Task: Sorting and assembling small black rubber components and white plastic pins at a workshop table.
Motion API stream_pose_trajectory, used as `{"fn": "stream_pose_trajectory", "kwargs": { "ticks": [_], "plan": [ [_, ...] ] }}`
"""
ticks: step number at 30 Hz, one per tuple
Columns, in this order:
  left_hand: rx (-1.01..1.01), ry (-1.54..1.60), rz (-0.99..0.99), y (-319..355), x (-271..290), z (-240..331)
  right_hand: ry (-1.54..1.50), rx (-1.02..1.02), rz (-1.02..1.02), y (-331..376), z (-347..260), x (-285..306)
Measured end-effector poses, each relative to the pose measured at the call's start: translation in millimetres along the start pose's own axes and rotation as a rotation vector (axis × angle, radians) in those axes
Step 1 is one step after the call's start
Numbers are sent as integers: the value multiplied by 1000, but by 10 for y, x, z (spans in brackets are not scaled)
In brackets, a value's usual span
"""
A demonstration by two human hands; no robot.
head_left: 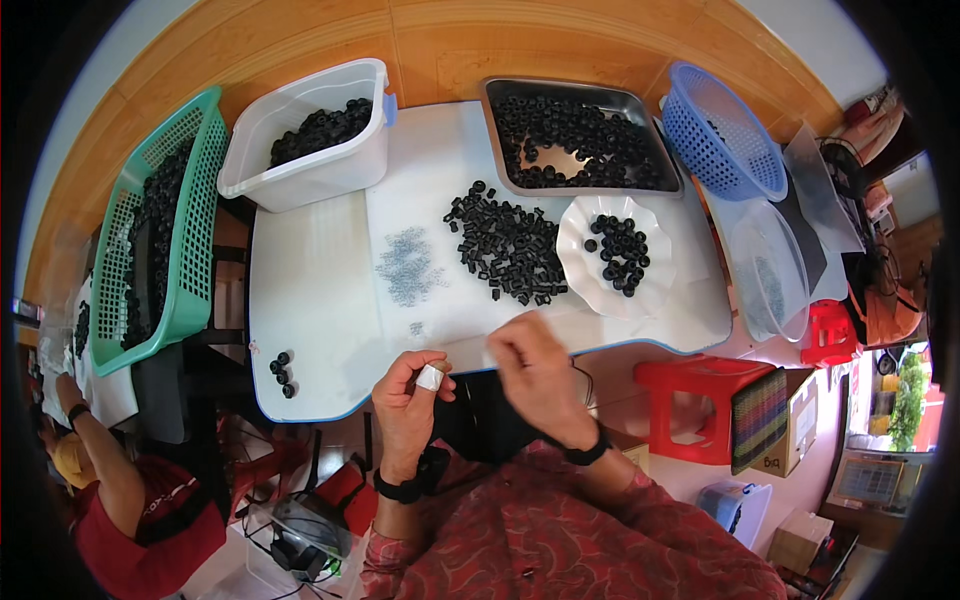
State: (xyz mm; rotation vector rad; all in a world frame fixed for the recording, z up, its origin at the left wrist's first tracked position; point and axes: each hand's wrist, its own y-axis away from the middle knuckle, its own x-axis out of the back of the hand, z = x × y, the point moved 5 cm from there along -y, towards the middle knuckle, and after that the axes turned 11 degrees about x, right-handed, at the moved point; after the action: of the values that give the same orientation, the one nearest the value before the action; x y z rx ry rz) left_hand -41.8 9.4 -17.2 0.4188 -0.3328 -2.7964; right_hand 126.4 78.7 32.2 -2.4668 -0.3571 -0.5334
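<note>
Near the table's front edge, my left hand [405, 405] is closed in a pinch, with white tape [430, 377] around its thumb. What its fingertips hold is too small to make out. My right hand [545, 385] is beside it, fingers bent and smeared by motion. Beyond both hands lies a heap of short black cylinders [510, 248] on the white table [310, 300]. Left of that heap, tiny clear or silvery pieces [408, 265] are spread out. A scalloped white plate [655, 295] holds round black parts [625, 250]. Several more black parts [285, 375] sit at the front left.
Along the back stand a white bin [310, 185], a metal tray [600, 193] and a blue basket [715, 150]. A green basket [200, 270] is at left, a clear tub [770, 290] at right. Red stool [690, 400] stands front right; another person [150, 510] works at far left.
</note>
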Motion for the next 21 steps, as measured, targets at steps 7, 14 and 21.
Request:
{"fn": "stream_pose_trajectory", "kwargs": {
  "ticks": [7,14,21],
  "plan": [
    [41,32,50,-6,73,-73,602,50,179,-225,358,1036],
    [35,158,6,-29,71,-79,533,-103,49,-314,827,1040],
    [67,166,35,-38,134,-105,592,-17,48,-430,889,1004]
  ]
}}
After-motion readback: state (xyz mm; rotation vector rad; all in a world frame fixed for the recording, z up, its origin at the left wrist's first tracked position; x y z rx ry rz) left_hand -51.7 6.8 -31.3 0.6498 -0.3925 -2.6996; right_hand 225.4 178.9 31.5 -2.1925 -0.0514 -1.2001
